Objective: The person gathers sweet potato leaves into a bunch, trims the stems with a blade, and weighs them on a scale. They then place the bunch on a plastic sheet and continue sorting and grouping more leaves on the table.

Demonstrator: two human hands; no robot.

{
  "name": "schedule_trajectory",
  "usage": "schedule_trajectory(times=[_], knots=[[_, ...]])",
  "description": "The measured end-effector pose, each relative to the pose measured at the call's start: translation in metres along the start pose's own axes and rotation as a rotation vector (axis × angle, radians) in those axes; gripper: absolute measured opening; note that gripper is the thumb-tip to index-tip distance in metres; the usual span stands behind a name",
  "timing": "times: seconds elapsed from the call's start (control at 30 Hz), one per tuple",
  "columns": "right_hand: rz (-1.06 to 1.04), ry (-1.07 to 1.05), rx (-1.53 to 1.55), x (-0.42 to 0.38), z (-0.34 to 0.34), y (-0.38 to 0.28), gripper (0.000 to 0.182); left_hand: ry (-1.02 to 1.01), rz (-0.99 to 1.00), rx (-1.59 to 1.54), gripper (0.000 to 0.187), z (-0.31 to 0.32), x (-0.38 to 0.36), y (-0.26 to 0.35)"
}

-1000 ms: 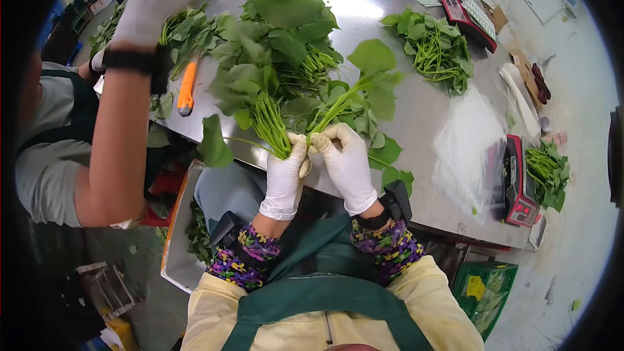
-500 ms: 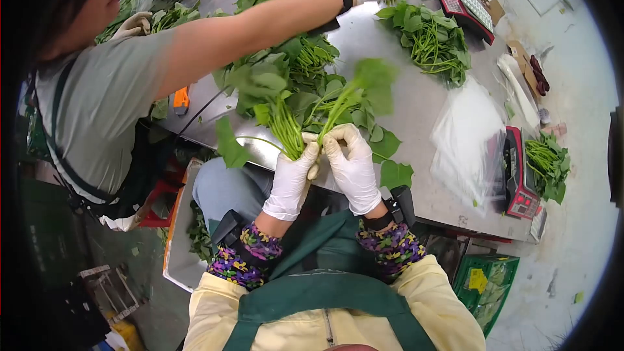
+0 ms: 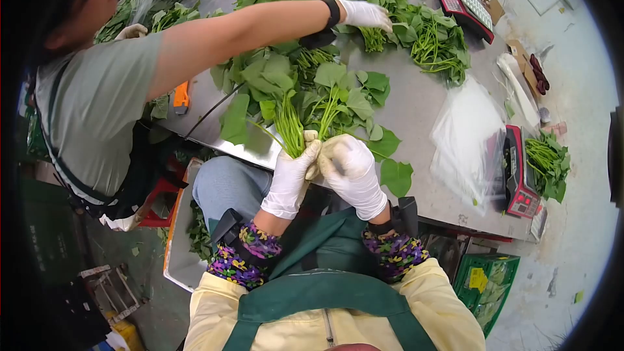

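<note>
My gloved left hand (image 3: 290, 181) is closed around the stem ends of a bunch of leafy greens (image 3: 286, 125), with leaves pointing away from me. Close beside it, my gloved right hand (image 3: 355, 175) has its fingers curled together, slightly blurred. Whatever lies between those fingertips, if anything, is hidden. A few thinner leafy stems (image 3: 326, 117) run down between the two hands; their lower ends are covered by the fingers. Broad leaves (image 3: 396, 177) hang to the right of my right hand.
At left, a co-worker's gloved hand (image 3: 365, 15) reaches over piled bunches (image 3: 437, 42) on the metal table (image 3: 416, 117). Clear plastic bags (image 3: 469, 143) and a red scale (image 3: 520, 175) lie to the right. An orange tool (image 3: 181, 99) and a white crate (image 3: 170, 247) are at left.
My right hand has turned and curled, and the stems it pinched now lean beside the left-hand bunch. The co-worker's hand moved down and left; another bunch now lies on the pile beneath it.
</note>
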State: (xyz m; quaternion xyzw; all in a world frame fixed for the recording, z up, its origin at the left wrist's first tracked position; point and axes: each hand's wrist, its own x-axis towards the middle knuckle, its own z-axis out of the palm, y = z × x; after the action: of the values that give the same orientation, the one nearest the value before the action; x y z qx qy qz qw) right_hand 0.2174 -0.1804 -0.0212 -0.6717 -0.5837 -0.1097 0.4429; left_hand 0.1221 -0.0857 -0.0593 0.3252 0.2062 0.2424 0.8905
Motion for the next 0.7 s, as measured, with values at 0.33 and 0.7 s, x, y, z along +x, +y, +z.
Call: schedule_trajectory(times=[0.33, 0.7], knots=[[0.682, -0.062, 0.060, -0.012, -0.018, 0.031, 0.015, -0.015, 0.013, 0.044, 0.021, 0.003, -0.002, 0.005], [0.766, -0.044, 0.725, 0.008, 0.016, 0.015, 0.016, 0.096, 0.019, 0.070, 0.022, 0.002, -0.001, 0.004]])
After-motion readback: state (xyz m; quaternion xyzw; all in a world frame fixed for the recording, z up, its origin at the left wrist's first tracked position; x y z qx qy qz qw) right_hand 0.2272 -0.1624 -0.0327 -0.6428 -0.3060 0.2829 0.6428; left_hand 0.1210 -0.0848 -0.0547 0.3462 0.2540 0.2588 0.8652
